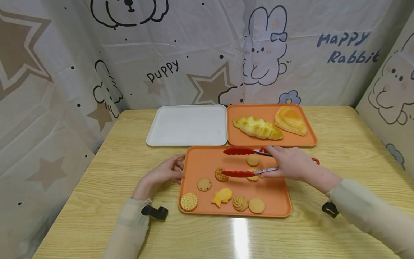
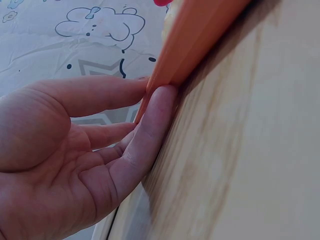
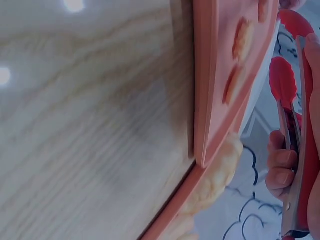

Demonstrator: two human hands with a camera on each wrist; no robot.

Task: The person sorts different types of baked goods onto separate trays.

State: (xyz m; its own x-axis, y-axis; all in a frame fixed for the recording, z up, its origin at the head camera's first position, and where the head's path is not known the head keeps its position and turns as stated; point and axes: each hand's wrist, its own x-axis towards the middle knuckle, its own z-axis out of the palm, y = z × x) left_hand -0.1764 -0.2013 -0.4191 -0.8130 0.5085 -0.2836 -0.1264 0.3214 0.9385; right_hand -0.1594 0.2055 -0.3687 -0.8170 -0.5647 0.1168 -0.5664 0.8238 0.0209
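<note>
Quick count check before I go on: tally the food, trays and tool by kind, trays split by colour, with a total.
Round cookies: 7 (one partly behind the tongs)
Fish-shaped cookie: 1
Pastries: 2
Orange trays: 2
White tray: 1
Red-tipped tongs: 1 pair
Total: 14

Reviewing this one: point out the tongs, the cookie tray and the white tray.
Tongs point(image 1: 240, 174), head view: red tip nearer the wearer.
Cookie tray point(image 1: 205, 160), head view: bare surface near its far left corner.
White tray point(image 1: 187, 126), head view: bare middle.
</note>
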